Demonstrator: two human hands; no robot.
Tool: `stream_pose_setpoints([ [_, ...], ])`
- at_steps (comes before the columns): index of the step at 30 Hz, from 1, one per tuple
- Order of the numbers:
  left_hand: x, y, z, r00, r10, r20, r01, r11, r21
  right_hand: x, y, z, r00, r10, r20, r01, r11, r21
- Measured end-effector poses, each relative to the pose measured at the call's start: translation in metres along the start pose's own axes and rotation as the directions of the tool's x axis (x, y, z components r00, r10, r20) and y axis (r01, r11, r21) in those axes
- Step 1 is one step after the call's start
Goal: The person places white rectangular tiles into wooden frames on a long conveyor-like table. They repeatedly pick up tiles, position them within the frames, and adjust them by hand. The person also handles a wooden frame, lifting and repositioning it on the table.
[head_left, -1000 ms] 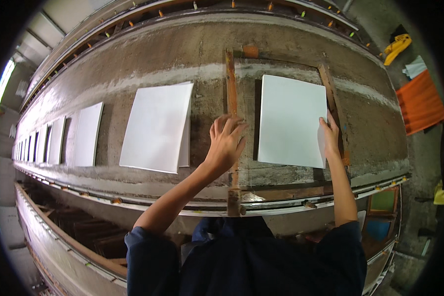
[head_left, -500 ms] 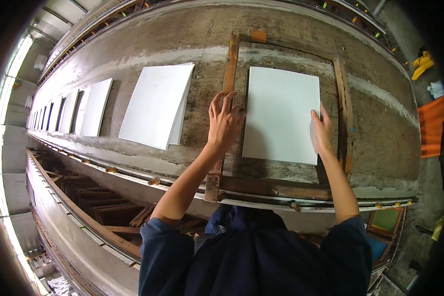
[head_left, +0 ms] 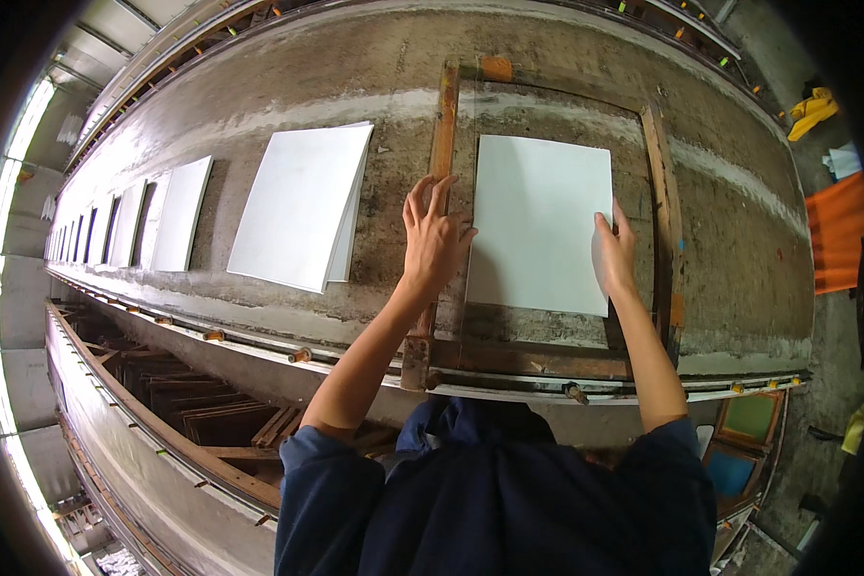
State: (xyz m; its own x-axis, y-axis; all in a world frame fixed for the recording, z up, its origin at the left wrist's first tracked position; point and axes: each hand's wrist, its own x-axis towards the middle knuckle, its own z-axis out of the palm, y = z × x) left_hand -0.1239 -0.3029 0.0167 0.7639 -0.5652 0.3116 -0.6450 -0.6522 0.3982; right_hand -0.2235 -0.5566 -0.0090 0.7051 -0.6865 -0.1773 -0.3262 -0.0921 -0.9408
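A white sheet [head_left: 540, 226] lies inside a wooden screen frame [head_left: 444, 130] on the long worktable. My left hand [head_left: 432, 235] rests over the frame's left rail, fingers spread and bent. Its thumb points at the sheet's left edge; whether it touches the sheet I cannot tell. At the sheet's right edge is my right hand [head_left: 616, 252], with the thumb on top and the fingers along the side, gripping it. Whatever those fingers do under the edge is hidden. To the left of the frame lies a folded white sheet [head_left: 298, 206], its layers slightly fanned at the right.
Several more white sheets [head_left: 182, 213] run in a row toward the table's far left end. A metal rail with small stops [head_left: 300, 355] follows the near edge. Below left, wooden frames [head_left: 230, 422] are stored. Orange cloth [head_left: 837, 235] hangs at the right.
The white sheet under my right hand looks slightly lower at its top edge relative to the frame. Both hands keep nearly the same places; the whole view has shifted a little.
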Motion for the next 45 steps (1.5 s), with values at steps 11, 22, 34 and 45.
stream_pose_setpoints([
  [11, 0.001, -0.002, 0.002, 1.0, -0.001, -0.003, 0.001, 1.0, 0.025, -0.009, -0.015, 0.005, 0.998, 0.022, -0.061, -0.03, 0.991, -0.133],
  [22, 0.001, -0.002, 0.003, 1.0, -0.017, 0.003, 0.017, 1.0, -0.002, -0.011, -0.005, 0.006, 0.974, -0.209, -0.082, 0.136, 0.841, -0.523],
  [34, 0.003, 0.0, 0.003, 1.0, -0.004, 0.014, 0.004, 1.0, 0.013, 0.004, 0.029, 0.01, 0.909, -0.412, -0.057, 0.3, 0.744, -0.597],
  [45, 0.001, -0.007, 0.01, 1.0, -0.022, -0.006, 0.021, 0.999, -0.032, 0.016, 0.025, 0.011, 0.904, -0.426, -0.036, 0.33, 0.75, -0.573],
])
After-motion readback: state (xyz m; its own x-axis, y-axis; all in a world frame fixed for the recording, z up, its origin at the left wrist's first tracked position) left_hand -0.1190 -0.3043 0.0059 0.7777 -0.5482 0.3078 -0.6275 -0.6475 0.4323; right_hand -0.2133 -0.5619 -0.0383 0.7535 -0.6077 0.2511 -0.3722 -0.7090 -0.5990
